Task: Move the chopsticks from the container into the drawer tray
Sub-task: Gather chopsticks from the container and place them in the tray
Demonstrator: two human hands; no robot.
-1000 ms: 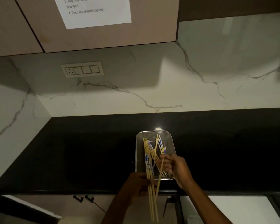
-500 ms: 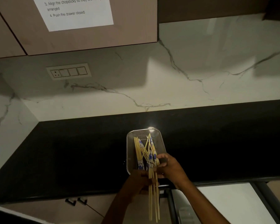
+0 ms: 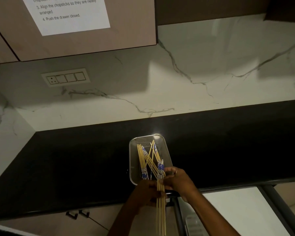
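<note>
It was a home kitchen: a black surface [image 3: 75, 167] ran under a marble backsplash [image 3: 194, 74], with wall cabinets [image 3: 92, 43], a switch plate [image 3: 66, 77] and a drawer [image 3: 245, 210].

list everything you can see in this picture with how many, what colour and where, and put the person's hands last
container: one, clear, on the counter's near part
chopsticks: many, pale wood with blue-and-white ends, criss-crossed in the container; a bunch hangs past the counter edge
counter: one, black
wall: white marble with grey veins
switch plate: one, cream, on the wall
cabinet: brown, overhead
instruction sheet: one, white, on the cabinet
drawer: open, white base, lower right
left hand: grips the bunch
right hand: on chopstick ends at the container's near edge
</note>
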